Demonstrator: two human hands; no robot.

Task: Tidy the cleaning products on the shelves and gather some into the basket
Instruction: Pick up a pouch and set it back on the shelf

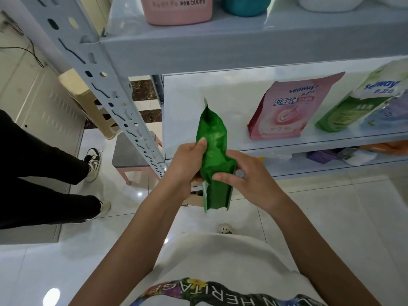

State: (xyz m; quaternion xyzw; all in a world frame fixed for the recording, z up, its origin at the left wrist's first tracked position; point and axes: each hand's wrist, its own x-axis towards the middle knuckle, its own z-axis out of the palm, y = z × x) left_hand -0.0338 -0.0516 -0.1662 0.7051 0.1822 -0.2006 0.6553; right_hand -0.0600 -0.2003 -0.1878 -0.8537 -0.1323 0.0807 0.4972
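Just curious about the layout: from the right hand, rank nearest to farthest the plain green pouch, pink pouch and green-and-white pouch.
1. The plain green pouch: held in the right hand.
2. The pink pouch: on the shelf, beyond and right.
3. The green-and-white pouch: same shelf, farther right.

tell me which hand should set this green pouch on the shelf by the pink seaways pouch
Probably left: the left hand wraps the green pouch mid-body, thumb in front; the right hand only pinches its lower part.
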